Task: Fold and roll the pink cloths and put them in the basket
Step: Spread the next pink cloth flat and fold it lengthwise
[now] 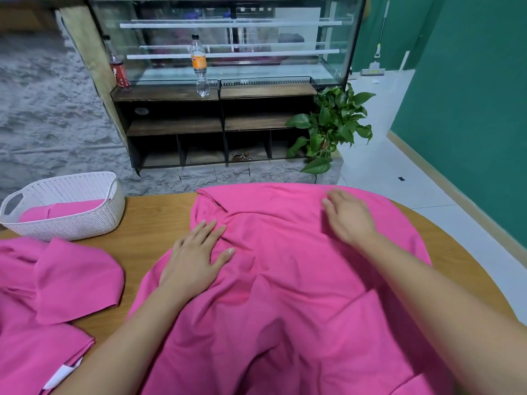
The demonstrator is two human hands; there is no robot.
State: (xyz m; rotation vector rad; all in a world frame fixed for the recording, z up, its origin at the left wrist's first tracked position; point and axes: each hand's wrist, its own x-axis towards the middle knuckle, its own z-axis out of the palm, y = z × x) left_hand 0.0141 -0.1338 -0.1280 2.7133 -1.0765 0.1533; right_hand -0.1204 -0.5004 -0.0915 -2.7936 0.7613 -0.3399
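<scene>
Pink, soft fabric lies under both grips: the left grip (196,255), a bare hand, rests flat with fingers spread and straight on the left part of a large wrinkled pink cloth (285,295), pinching nothing. The right grip (349,216), also bare, is over the cloth's far right part with fingers loosely straight and slightly blurred, holding nothing; whether it presses the fabric cannot be told. The cloth is spread across the middle of the light wooden worktop (151,223), one far corner folded over. To the left lies a rumpled heap of more pink cloths (57,286), apart from the large one. At the worktop's far left stands a white perforated plastic basket (74,226) with a rolled pink cloth (62,210) inside. Beyond the worktop are a glass display cabinet (228,38) with two bottles on a dark shelf unit, and a leafy green potted plant (333,124).
</scene>
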